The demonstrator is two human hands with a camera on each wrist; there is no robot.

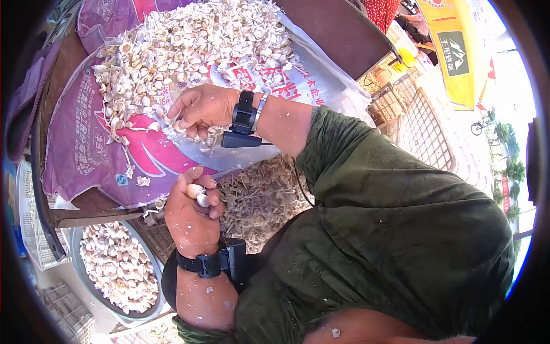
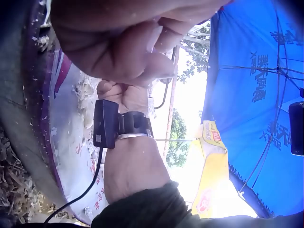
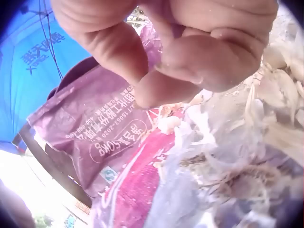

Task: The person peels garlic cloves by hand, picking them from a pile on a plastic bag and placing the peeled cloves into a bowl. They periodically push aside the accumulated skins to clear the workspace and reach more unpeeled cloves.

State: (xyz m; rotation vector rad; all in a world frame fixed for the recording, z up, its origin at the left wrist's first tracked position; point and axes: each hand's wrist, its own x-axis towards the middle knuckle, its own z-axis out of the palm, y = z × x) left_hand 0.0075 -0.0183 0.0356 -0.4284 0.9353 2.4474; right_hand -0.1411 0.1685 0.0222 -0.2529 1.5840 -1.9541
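My left hand (image 1: 192, 215) is turned palm up, its fingers curled around two pale garlic cloves (image 1: 196, 191) near the fingertips. It is at the front edge of a purple printed sack (image 1: 74, 155). Beyond it, my right hand (image 1: 205, 110) hangs low over the near side of a big heap of garlic cloves (image 1: 189, 46) spread on the sack. In the right wrist view the fingers (image 3: 209, 61) of that hand bend toward the thumb, close above loose skins; I cannot tell whether something is pinched there. The left wrist view shows the left fingers from close up.
A round tub (image 1: 157, 266) full of cloves stands at lower left, beside white plastic crates (image 1: 34, 218). Dry garlic skins (image 1: 263, 200) lie in a pile below the sack's edge. Stacked crates (image 1: 424, 132) stand at right. A blue umbrella (image 2: 251, 95) spreads overhead.
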